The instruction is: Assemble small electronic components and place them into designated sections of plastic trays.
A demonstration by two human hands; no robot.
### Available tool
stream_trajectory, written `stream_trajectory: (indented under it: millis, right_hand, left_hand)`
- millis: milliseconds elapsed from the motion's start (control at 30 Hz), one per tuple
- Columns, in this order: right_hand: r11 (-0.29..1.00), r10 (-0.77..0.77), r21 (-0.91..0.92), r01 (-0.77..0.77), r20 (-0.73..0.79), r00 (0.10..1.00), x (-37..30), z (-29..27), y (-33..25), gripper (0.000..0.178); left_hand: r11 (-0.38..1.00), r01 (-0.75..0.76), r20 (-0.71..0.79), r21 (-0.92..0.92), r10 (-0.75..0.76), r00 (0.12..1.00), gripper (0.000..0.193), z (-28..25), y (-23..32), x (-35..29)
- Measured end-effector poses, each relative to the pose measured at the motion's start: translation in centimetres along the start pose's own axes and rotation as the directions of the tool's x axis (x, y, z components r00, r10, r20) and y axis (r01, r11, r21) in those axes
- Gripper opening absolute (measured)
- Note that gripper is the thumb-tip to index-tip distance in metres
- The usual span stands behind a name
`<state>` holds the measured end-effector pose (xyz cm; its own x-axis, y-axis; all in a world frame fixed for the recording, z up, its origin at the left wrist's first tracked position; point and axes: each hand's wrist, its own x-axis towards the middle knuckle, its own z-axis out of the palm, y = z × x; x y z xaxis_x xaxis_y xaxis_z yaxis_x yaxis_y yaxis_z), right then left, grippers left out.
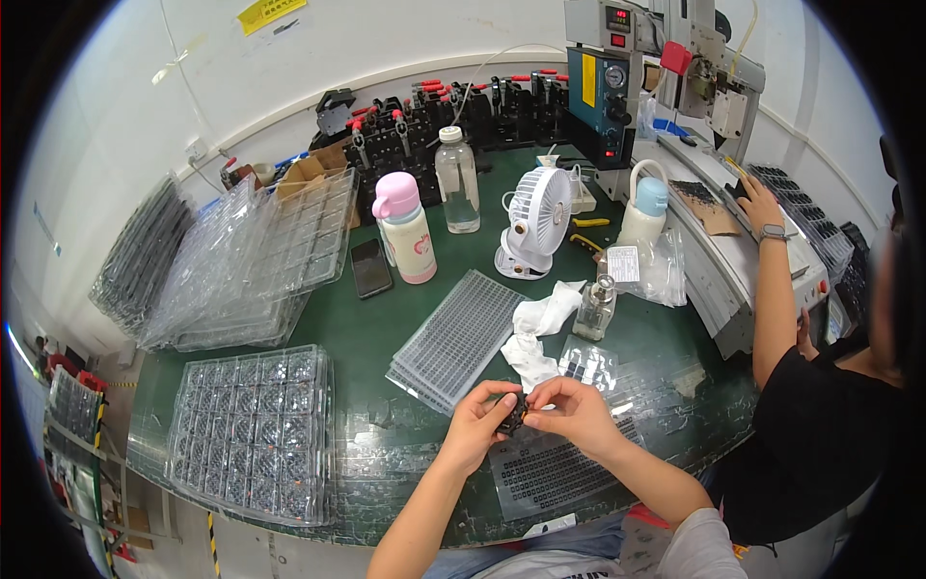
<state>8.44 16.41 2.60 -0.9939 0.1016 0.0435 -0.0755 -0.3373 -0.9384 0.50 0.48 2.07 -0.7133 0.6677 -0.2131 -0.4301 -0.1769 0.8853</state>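
Observation:
A small, dark, roundish part [514, 417] with a speck of orange is held up above the near edge of the green table [386, 439]. My left hand [479, 422] is closed on its left side, thumb against it. From the right, the fingertips of my right hand [571, 415] pinch the same part; whether they also hold something tiny cannot be made out. Beneath my hands lies a translucent sheet [550, 480] with rows of small dark pieces. Beyond it are a stack of similar sheets [461, 338], a crumpled white cloth [531, 359] and a clear packet [588, 364] with small squares.
A clear compartment tray [251, 434] of dark parts sits at left, with stacked empty trays [217, 261] behind. A glass bottle [595, 311], white fan [537, 217], pink-lidded flask [407, 232] and phone [371, 268] stand or lie farther back. A co-worker's arm [772, 289] reaches over a machine [719, 232].

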Motion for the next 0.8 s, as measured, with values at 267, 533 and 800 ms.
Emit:
stream_trajectory:
  millis: [267,533,800]
  right_hand:
    - [0.992,0.075,0.098,-0.077,0.02,0.997,-0.2,0.1,0.1,0.02]
    - [0.971,0.138,0.185,-0.151,0.085,0.987,-0.2,-0.1,0.0,0.019]
    - [0.968,0.151,0.189,-0.163,0.073,0.986,0.0,-0.1,0.5,0.018]
  left_hand:
    - [0.998,0.016,0.056,-0.065,-0.013,0.998,0.018,-0.4,-0.5,0.2]
    - [0.99,0.05,0.135,-0.129,-0.033,0.99,0.018,-0.6,-0.9,0.0]
    - [0.999,0.011,0.106,-0.052,-0.006,0.994,0.018,-0.4,-0.9,0.2]
